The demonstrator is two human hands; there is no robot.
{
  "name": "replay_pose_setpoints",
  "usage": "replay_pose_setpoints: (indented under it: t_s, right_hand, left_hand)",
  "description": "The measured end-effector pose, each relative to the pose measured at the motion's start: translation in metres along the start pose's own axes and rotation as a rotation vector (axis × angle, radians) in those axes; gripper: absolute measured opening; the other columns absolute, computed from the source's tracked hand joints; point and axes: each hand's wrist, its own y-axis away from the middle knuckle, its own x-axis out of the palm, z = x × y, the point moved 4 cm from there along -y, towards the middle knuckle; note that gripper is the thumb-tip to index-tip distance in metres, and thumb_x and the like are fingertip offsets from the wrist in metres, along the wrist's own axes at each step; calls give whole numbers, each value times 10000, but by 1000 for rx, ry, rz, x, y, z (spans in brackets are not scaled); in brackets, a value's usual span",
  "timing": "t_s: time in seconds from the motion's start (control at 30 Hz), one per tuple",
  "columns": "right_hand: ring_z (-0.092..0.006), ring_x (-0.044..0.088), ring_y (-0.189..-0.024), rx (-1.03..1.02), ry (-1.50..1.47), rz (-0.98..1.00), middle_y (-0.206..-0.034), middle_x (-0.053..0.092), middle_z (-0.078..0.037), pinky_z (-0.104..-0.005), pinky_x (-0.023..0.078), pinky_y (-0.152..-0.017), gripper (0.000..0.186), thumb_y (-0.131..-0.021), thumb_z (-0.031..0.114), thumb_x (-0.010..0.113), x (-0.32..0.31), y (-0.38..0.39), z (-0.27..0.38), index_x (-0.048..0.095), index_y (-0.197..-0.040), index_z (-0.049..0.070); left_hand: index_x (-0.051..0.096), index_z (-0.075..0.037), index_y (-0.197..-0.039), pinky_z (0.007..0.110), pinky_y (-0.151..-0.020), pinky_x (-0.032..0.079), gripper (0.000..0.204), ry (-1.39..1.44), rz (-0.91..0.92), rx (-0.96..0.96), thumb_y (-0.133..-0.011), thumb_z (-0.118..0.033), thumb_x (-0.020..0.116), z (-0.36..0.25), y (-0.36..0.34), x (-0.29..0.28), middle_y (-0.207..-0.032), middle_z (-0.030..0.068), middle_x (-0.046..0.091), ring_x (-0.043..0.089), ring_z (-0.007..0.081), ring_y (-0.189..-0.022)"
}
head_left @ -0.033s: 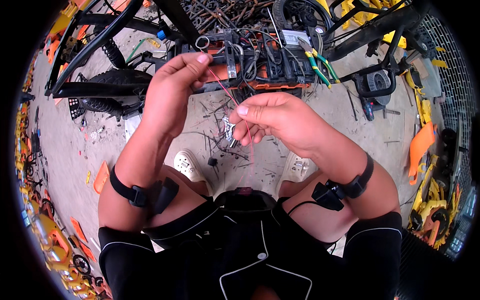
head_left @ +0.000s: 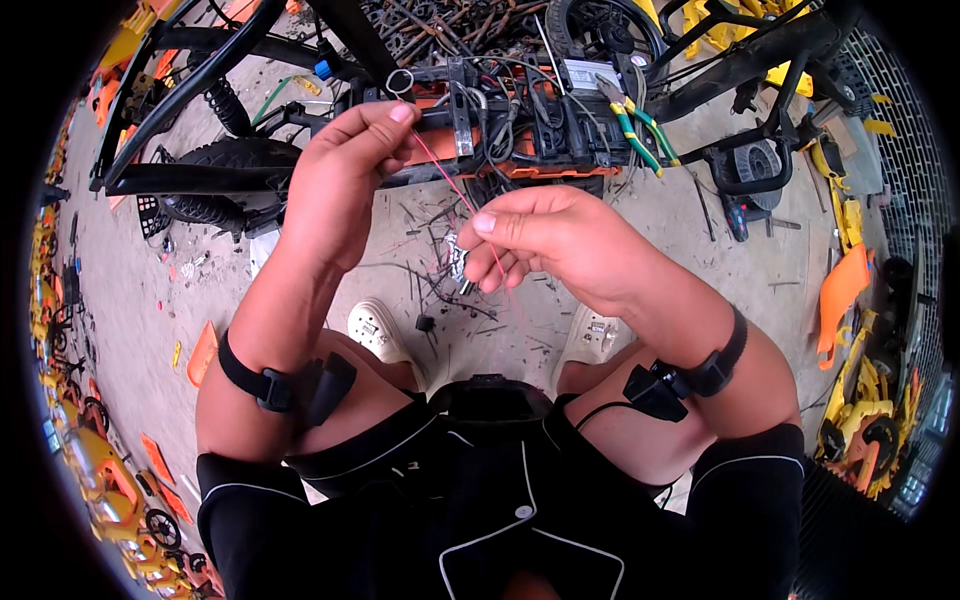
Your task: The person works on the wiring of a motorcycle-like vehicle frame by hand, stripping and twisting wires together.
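Between my hands runs a thin red wire (head_left: 445, 176), stretched slantwise. My left hand (head_left: 350, 160) pinches its upper end between thumb and forefinger. A small pale ring (head_left: 399, 82) shows just above those fingertips; whether they hold it is unclear. Lower and to the right, my right hand (head_left: 545, 235) closes thumb and forefinger on the same wire, other fingers curled. Below that pinch the wire's loose tail is faint and blurred. Beyond the hands lies a black and orange frame section (head_left: 462, 120) with tangled cables. Green-and-yellow-handled pliers (head_left: 640, 130) rest on its right side.
Black frame tubes with a tyre (head_left: 235, 165) stand at left, more tubes (head_left: 760, 55) at right. A cordless power tool (head_left: 737, 215) is on the floor at right. Cable scraps (head_left: 425, 290) lie between my shoes (head_left: 378, 330). Orange and yellow panels (head_left: 845, 290) line the sides.
My left hand has shifted slightly left and up, and the pale ring with it. Below my right hand the wire's loose tail has swung right. The right hand stays about in place.
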Motion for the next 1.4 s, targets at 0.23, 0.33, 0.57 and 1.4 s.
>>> replay_pose_setpoints:
  t_s: [0.23,0.33,0.57,1.4]
  right_hand:
    - [-177,686,-810,37,-3,28,-925,724,-124,-264,494,-725,310,-990,262,571,4,2,-2,674,-1076,-18]
    - [-180,689,-816,46,18,40,-932,725,-132,-264,495,-727,308,-987,250,569,4,4,-1,674,-1080,-24]
    - [-184,694,-808,70,68,97,-916,733,-142,-269,497,-720,295,-973,221,576,4,7,-4,687,-1058,-39]
    - [-153,691,-815,183,279,233,-922,736,-103,-262,502,-722,255,-978,157,538,11,15,-13,684,-1066,-33]
  left_hand:
    - [659,-24,-1054,248,-756,396,201,-25,-73,30,-968,-202,624,-4,-14,-14,-857,-12,599,519,83,-803]
    - [657,-32,-1066,250,-760,400,203,-59,-148,21,-967,-206,627,-7,-16,-17,-854,-17,600,529,81,-806]
    - [697,-44,-1047,226,-743,408,223,-44,-192,54,-919,-227,685,-6,-30,-39,-848,-26,627,529,65,-788]
    - [697,-67,-1002,232,-745,411,186,-114,-285,122,-915,-230,675,-19,-29,-54,-873,-14,649,545,62,-807]
